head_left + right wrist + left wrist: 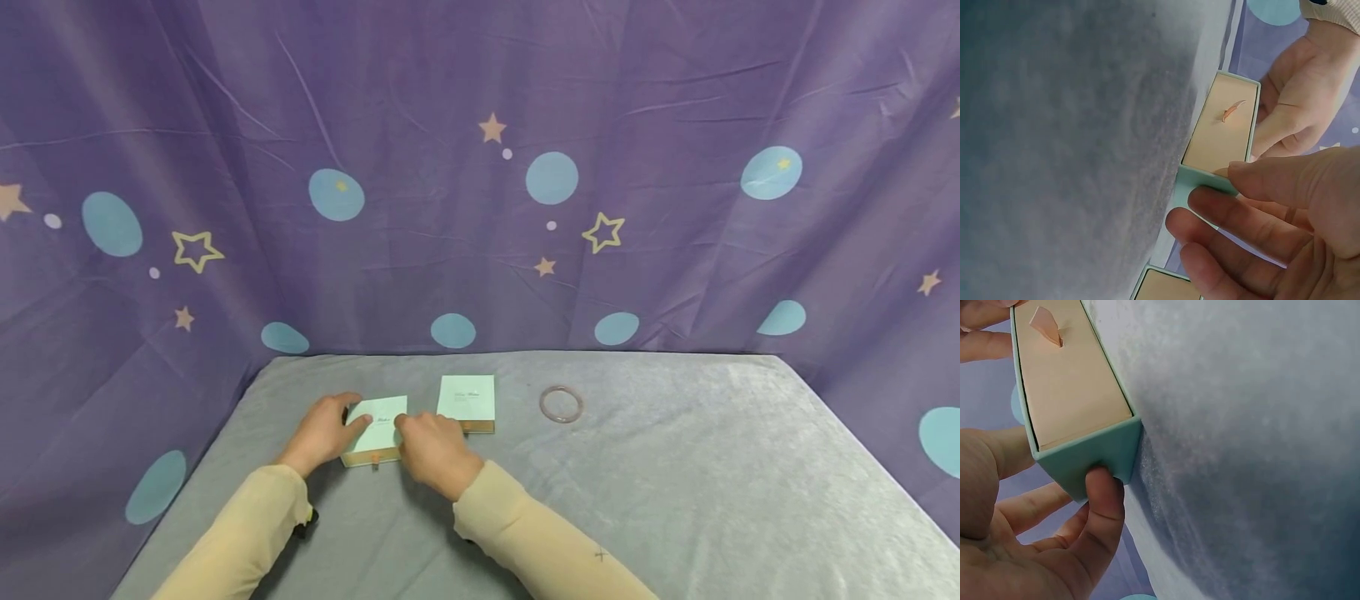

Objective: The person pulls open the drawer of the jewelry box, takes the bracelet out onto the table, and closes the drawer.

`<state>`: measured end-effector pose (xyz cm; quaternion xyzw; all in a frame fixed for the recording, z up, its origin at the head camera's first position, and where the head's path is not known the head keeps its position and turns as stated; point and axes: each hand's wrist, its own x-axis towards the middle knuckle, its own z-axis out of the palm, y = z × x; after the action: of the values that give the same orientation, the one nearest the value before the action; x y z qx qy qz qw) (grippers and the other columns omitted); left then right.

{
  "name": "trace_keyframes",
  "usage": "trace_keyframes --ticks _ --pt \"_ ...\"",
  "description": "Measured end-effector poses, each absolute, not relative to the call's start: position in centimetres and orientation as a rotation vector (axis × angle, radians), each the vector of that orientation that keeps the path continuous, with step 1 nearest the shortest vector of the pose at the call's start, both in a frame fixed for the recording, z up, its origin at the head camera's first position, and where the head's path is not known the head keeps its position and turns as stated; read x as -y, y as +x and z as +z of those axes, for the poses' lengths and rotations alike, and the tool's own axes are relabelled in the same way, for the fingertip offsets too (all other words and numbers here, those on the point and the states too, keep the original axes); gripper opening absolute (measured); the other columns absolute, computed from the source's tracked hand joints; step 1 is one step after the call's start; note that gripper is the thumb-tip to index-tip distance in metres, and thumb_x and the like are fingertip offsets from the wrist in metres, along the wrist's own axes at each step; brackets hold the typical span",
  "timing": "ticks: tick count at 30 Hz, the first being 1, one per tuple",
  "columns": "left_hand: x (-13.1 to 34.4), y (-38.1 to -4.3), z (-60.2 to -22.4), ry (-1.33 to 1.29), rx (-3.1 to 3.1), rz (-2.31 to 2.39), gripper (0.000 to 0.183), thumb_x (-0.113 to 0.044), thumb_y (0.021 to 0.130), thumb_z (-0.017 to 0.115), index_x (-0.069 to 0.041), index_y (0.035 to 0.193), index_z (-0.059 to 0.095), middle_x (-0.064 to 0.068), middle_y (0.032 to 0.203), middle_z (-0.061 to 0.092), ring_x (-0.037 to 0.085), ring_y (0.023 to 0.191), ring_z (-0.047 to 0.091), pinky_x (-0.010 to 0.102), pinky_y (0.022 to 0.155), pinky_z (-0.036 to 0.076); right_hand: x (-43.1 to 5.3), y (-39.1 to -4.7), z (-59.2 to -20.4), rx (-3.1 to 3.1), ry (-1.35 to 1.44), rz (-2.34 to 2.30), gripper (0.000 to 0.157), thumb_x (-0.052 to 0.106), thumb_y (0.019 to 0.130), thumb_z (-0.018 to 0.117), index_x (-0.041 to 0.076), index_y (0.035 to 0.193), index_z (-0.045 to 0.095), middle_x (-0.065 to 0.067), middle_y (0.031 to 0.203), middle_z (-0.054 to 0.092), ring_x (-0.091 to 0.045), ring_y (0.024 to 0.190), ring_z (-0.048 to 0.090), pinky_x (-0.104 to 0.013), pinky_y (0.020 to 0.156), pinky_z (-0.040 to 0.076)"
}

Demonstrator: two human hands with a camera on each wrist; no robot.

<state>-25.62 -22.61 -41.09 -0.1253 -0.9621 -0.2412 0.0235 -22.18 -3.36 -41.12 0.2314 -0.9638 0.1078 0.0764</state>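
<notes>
A mint-green drawer box [380, 425] lies on the grey cloth, its tan drawer front [1075, 381] and small pink ribbon tab [1233, 111] facing me. My left hand [326, 429] holds the box by its left end, thumb over the lid and fingers against the side wall. At the opposite end, my right hand [437, 450] pinches the box's corner, the thumb at its edge and the fingertips [1210, 203] by the side wall. The drawer appears pushed in flush with the sleeve.
A second mint-green box [467, 398] sits just beyond my right hand, with the same tan front. Farther right lies a clear pinkish bangle [542, 404]. Purple curtain [450, 250] with stars and blue dots surrounds the cloth-covered table [675, 467].
</notes>
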Motion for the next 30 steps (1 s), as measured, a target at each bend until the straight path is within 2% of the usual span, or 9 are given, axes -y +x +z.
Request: trace_keyframes --ticks 4,13,30 --pt "22.6 -25.5 -41.2 -0.376 2.996 -0.749 0.048 -0.024 0.093 0.063 0.007 0.128 0.053 0.015 0.094 0.060 0.026 0.082 0.055 0.044 0.071 0.049 3.1 -22.0 -41.2 2.886 0.700 0.320 0.004 0.018 0.087 0.068 0.017 0.087 0.063 0.001 0.065 0.058 -0.014 0.050 0.053 -0.029 0.037 0.038" --pt "22.5 -25.2 -41.1 -0.361 3.011 -0.745 0.049 -0.024 0.093 0.063 0.006 0.129 0.053 0.018 0.099 0.061 0.028 0.087 0.056 0.047 0.075 0.049 2.8 -21.7 -41.5 2.870 0.716 0.303 0.007 0.013 0.085 0.067 0.016 0.083 0.061 0.002 0.060 0.054 -0.012 0.047 0.050 -0.029 0.035 0.036" --pt "22.2 -24.4 -41.4 -0.362 2.983 -0.796 0.050 -0.025 0.092 0.065 0.006 0.129 0.053 0.017 0.096 0.062 0.027 0.084 0.056 0.046 0.074 0.050 2.1 -21.0 -41.5 2.819 0.743 0.330 0.013 0.011 0.082 0.069 0.016 0.079 0.058 0.005 0.058 0.052 -0.008 0.045 0.045 -0.025 0.034 0.034"
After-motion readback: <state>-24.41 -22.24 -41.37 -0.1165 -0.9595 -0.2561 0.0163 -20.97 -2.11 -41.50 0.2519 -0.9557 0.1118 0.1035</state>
